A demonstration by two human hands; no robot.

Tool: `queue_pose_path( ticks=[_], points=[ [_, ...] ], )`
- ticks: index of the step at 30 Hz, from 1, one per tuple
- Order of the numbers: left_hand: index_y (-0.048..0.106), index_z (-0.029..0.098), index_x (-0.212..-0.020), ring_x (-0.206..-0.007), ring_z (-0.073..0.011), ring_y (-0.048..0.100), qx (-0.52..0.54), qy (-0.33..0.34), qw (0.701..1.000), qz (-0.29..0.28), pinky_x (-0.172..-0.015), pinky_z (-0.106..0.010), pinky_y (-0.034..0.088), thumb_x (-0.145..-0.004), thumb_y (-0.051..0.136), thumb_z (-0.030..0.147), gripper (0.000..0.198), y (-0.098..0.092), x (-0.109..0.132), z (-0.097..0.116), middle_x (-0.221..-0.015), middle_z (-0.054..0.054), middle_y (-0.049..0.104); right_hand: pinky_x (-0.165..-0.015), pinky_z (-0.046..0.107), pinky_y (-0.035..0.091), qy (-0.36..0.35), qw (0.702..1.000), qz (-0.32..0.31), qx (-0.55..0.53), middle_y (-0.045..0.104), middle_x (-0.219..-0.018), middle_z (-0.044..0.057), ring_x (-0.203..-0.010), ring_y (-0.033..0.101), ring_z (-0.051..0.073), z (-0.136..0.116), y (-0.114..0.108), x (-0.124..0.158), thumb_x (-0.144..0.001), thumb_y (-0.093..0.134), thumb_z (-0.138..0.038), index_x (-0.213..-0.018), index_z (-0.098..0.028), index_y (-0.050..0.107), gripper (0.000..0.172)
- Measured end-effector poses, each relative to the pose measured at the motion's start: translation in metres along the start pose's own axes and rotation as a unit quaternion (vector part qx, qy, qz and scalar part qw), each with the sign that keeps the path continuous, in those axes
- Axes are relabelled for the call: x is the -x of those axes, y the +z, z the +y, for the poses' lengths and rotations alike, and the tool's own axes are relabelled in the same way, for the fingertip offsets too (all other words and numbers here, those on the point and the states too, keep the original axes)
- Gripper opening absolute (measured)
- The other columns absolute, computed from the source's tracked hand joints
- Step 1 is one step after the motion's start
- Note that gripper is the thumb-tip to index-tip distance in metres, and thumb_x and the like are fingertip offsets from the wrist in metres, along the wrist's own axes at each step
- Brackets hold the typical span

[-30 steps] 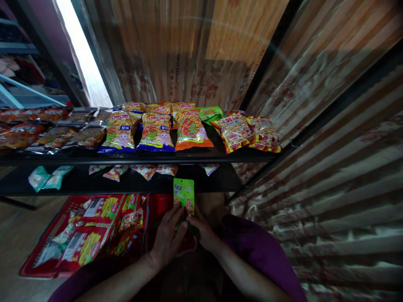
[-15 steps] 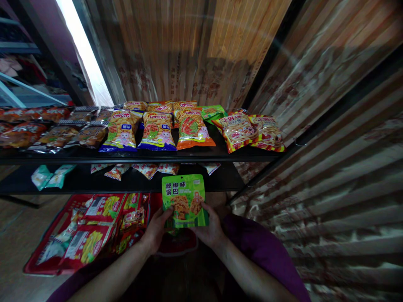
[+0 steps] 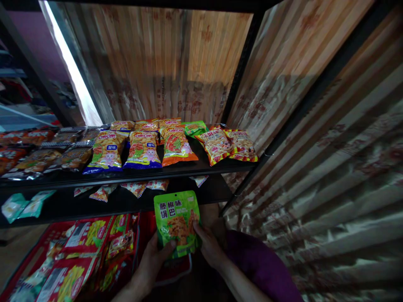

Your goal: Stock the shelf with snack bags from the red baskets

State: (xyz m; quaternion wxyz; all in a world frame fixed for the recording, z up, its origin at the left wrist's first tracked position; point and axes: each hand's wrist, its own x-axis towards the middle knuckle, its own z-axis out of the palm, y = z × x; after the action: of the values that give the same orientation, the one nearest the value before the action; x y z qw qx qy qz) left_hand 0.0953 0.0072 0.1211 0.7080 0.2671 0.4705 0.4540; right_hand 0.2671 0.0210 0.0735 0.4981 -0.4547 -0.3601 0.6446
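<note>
A green snack pouch (image 3: 176, 214) with a picture of brown crackers is held upright in front of the shelf, its printed front towards me. My left hand (image 3: 157, 256) grips its lower left side, thumb on the front. On its right edge my right hand (image 3: 206, 243) is closed, thumb also in front; the fingers behind are hidden. Past the pouch, on the upper shelf (image 3: 176, 168), another green pouch (image 3: 194, 128) lies between orange snack bags (image 3: 177, 144) and red-yellow noodle-like snack bags (image 3: 215, 144).
Below left stands a red basket (image 3: 23, 256) of snack packets. The lower shelf (image 3: 126, 206) carries teal packets (image 3: 27, 205) and small white-orange bags (image 3: 135, 188). Blue-edged bags (image 3: 143, 149) and dark packets (image 3: 69, 157) fill the upper shelf's left. A black post (image 3: 267, 153) and curtain (image 3: 315, 201) border the right.
My view has tilted up and turned right, so the shelves sit lower and further left. Both hands still hold the green pouch, which is now slightly tilted.
</note>
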Motion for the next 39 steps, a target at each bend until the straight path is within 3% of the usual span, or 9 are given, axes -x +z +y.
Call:
queue_pose_path(
  ticks=[8,14,17,19,22,25,28,33,39],
  points=[
    [0.065,0.018,-0.105,-0.102,-0.0312,0.063,0.011,0.043,0.999,-0.008,-0.088,-0.042,0.05,-0.056,0.081,0.036,0.055,0.065,0.016,0.039,-0.106,-0.012,0.07,-0.07,0.032,0.052,-0.036,0.994,0.049,0.09,0.071,-0.083,0.003,-0.076,0.064,0.021,-0.085,-0.023,0.013,-0.075,0.06,-0.057,-0.091,-0.023,0.07,0.039],
    [0.06,0.021,-0.114,-0.104,-0.0278,0.062,0.029,0.069,0.995,-0.062,-0.09,-0.039,0.049,-0.061,0.079,0.032,0.057,0.102,-0.004,0.081,-0.112,-0.009,0.068,-0.069,0.033,0.05,-0.146,0.953,-0.005,0.265,0.07,-0.084,0.003,-0.078,0.063,0.023,-0.173,-0.041,-0.008,-0.084,0.049,-0.051,-0.098,-0.022,0.069,0.038],
    [0.06,0.019,-0.114,-0.1,-0.0273,0.064,0.027,0.1,0.993,-0.049,-0.088,-0.038,0.05,-0.057,0.081,0.033,0.062,0.12,-0.018,0.107,-0.106,-0.008,0.07,-0.076,0.034,0.049,-0.279,0.878,0.089,0.378,0.07,-0.093,0.005,-0.087,0.063,0.022,-0.222,-0.054,-0.039,-0.088,0.043,-0.047,-0.106,-0.021,0.065,0.038],
    [0.059,0.019,-0.115,-0.096,-0.0269,0.066,0.013,0.122,0.992,-0.034,-0.086,-0.038,0.052,-0.055,0.082,0.034,0.066,0.13,-0.027,0.123,-0.103,-0.008,0.071,-0.082,0.035,0.047,-0.336,0.789,0.18,0.482,0.068,-0.102,0.008,-0.092,0.062,0.023,-0.255,-0.064,-0.065,-0.087,0.046,-0.042,-0.111,-0.02,0.062,0.036],
    [0.058,0.018,-0.114,-0.09,-0.0256,0.068,-0.012,0.143,0.99,-0.005,-0.081,-0.039,0.054,-0.058,0.08,0.031,0.061,0.141,-0.039,0.145,-0.099,-0.008,0.072,-0.084,0.04,0.045,-0.279,0.653,0.233,0.664,0.064,-0.112,0.014,-0.098,0.061,0.027,-0.293,-0.074,-0.102,-0.088,0.045,-0.037,-0.119,-0.017,0.057,0.039],
    [0.06,0.016,-0.107,-0.085,-0.0234,0.069,-0.025,0.153,0.988,0.03,-0.079,-0.039,0.056,-0.065,0.074,0.021,0.045,0.146,-0.054,0.161,-0.096,-0.007,0.072,-0.081,0.042,0.046,-0.181,0.584,0.23,0.757,0.067,-0.103,0.017,-0.096,0.062,0.03,-0.313,-0.074,-0.127,-0.089,0.041,-0.039,-0.118,-0.015,0.057,0.041],
    [0.061,0.016,-0.103,-0.084,-0.0216,0.068,-0.037,0.153,0.987,0.042,-0.078,-0.042,0.057,-0.073,0.066,0.013,0.03,0.148,-0.068,0.172,-0.098,-0.007,0.071,-0.08,0.042,0.046,-0.127,0.566,0.209,0.787,0.068,-0.098,0.019,-0.095,0.063,0.03,-0.318,-0.068,-0.142,-0.089,0.041,-0.038,-0.119,-0.013,0.056,0.042],
    [0.06,0.018,-0.102,-0.087,-0.0198,0.067,-0.039,0.16,0.986,0.033,-0.079,-0.046,0.057,-0.077,0.062,0.009,0.027,0.15,-0.084,0.183,-0.105,-0.007,0.068,-0.079,0.035,0.047,-0.116,0.567,0.175,0.797,0.067,-0.1,0.02,-0.095,0.064,0.028,-0.314,-0.063,-0.156,-0.089,0.037,-0.024,-0.112,-0.007,0.059,0.035],
    [0.061,0.018,-0.097,-0.08,-0.0151,0.067,-0.02,0.166,0.985,0.051,-0.078,-0.044,0.058,-0.079,0.057,0.005,0.023,0.161,-0.096,0.199,-0.096,-0.003,0.069,-0.079,0.03,0.046,-0.177,0.623,0.221,0.729,0.068,-0.101,0.014,-0.093,0.064,0.024,-0.314,-0.08,-0.157,-0.09,0.037,-0.02,-0.117,-0.014,0.058,0.035]
  ],
)
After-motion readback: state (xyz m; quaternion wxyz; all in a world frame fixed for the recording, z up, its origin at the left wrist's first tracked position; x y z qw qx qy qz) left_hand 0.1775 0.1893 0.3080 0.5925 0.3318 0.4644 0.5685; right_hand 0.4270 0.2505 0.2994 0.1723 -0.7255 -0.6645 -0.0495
